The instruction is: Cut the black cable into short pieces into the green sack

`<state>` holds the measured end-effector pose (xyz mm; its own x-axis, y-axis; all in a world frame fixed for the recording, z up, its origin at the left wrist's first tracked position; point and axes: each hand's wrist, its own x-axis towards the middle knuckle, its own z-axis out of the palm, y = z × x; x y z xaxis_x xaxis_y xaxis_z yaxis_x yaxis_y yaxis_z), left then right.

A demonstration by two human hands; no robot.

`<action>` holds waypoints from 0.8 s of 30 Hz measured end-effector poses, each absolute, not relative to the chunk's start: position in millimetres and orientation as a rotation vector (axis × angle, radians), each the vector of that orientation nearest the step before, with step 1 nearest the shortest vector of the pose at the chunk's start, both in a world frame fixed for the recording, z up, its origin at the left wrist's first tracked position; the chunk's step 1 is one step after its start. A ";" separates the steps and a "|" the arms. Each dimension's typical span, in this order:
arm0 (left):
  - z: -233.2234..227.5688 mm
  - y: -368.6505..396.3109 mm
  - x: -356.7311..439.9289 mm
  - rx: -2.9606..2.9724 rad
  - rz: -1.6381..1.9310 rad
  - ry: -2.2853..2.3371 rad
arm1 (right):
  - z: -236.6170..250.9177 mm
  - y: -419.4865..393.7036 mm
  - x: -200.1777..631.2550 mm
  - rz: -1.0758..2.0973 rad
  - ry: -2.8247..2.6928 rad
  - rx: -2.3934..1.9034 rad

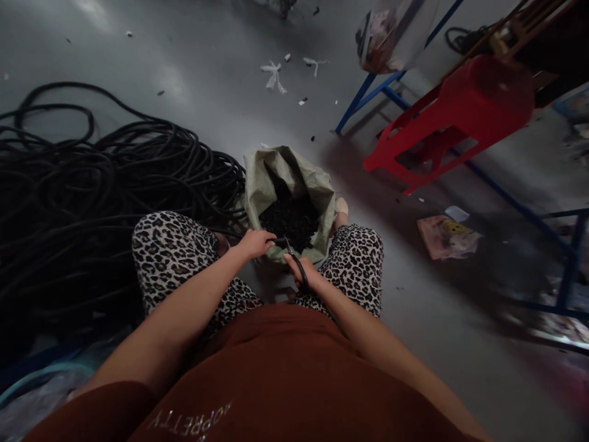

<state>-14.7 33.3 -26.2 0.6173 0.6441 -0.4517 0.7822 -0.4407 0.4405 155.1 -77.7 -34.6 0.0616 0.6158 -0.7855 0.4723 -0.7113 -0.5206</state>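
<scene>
My left hand [256, 243] is closed round a black rubber cord [277, 240], whose end sticks out over the near rim of a woven sack [260, 184]. In my right hand [304, 270] is a pair of scissors [299, 264] with black handles. The blades point up toward the cord's end; whether they touch it is hard to make out. Many small black pieces [292, 218] fill the bottom of the open sack, which stands between my feet.
A large tangled heap of black cord [151, 159] lies on the left. To the right are a tipped red plastic stool [460, 123], a blue metal frame [363, 98] and a plastic packet [446, 236]. White scraps [273, 75] litter the grey floor ahead.
</scene>
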 end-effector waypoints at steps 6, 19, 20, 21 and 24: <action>-24.1 33.7 -15.2 2.227 -0.316 1.086 | -27.9 -79.5 156.4 1.783 -1.030 -2.194; -20.6 35.0 -16.3 2.219 -0.320 1.095 | -16.1 -77.5 160.0 1.803 -0.938 -2.240; -20.2 35.0 -16.2 2.214 -0.318 1.105 | -15.6 -76.9 160.0 1.810 -0.915 -2.235; -19.8 35.0 -16.0 2.209 -0.316 1.114 | -15.4 -76.4 159.9 1.826 -0.891 -2.223; -19.8 35.2 -15.8 2.199 -0.294 1.134 | -17.5 -75.9 159.5 1.899 -0.826 -2.167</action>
<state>-15.8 35.2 -19.8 0.6029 0.6501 -0.4624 0.7929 -0.4239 0.4378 159.5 -75.9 -17.5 0.0504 0.4873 -0.8718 0.3051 -0.8387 -0.4512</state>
